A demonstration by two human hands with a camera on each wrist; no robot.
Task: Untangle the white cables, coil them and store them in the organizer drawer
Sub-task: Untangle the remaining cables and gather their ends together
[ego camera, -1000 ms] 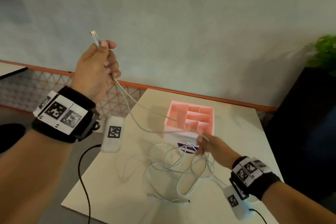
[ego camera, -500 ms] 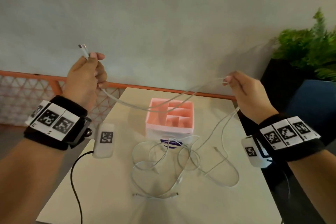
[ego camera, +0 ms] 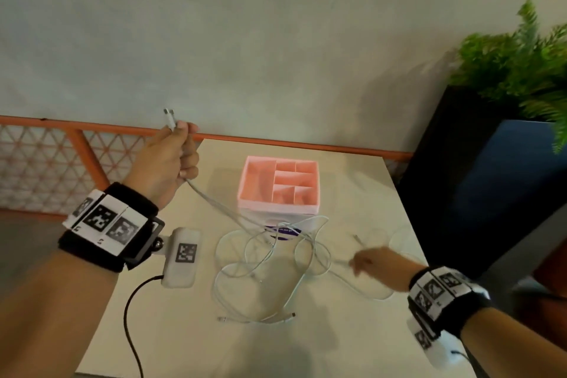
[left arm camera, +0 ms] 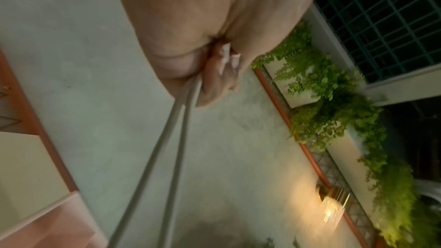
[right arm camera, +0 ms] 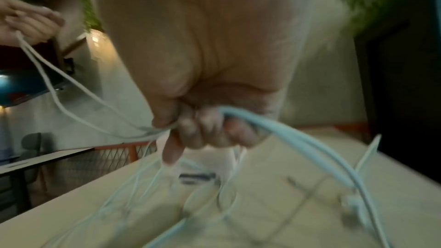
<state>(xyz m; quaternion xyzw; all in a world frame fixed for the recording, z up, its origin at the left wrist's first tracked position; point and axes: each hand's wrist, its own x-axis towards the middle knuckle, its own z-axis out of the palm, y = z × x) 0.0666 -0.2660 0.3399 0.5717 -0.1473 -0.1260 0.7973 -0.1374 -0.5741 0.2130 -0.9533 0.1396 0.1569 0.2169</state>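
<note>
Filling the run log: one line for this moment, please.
left hand: raised, grips two cable ends | right hand: low over table, grips strands | white cables: tangled on table | organizer: no cables inside

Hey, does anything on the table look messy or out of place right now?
Yes: the white cables lie in a tangled heap in front of the pink organizer, uncoiled. The left hand grips two ends, the right hand other strands.

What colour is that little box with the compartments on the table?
Pink, the box shows best in the head view.
</note>
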